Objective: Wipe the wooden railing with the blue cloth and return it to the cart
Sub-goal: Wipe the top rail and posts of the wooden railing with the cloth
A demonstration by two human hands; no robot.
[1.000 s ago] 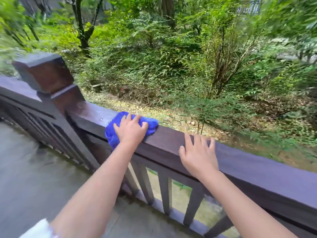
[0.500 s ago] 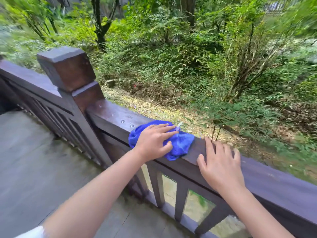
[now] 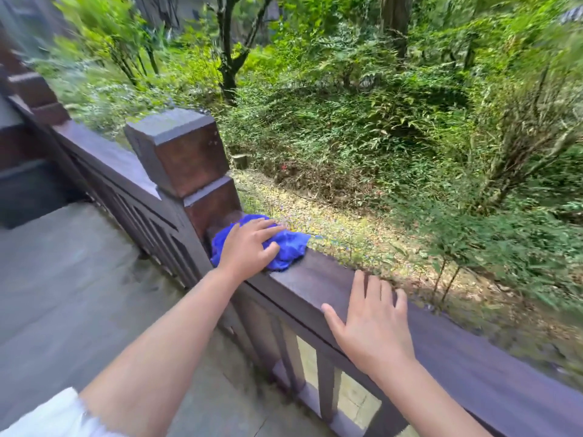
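The left hand (image 3: pixel 249 247) lies palm down on the blue cloth (image 3: pixel 288 247), fingers spread across the crumpled fabric and the thumb tucked against its near edge, pressing it onto the top of the wooden railing (image 3: pixel 318 279); the hand presses rather than closes, so the cloth is pinned under the palm and not gathered into a fist; the cloth sits at the end of the rail, bunched right against the base of the square post (image 3: pixel 183 152), with a fold spilling over the rail's inner side and a corner poking out toward the outer edge; the right hand (image 3: pixel 372 326) rests flat and empty on the same rail, nearer the camera and well apart from the cloth, fingers extended over the top and the thumb hanging over the inner face; both forearms reach in from the bottom of the view, and a white sleeve (image 3: pixel 47 417) shows at the lower left corner; below the rail stand dark balusters (image 3: pixel 325 383); on the left lies a grey paved floor (image 3: pixel 63 294); beyond the railing rises a slope thick with green shrubs (image 3: pixel 378 121) and a strip of fallen leaves.
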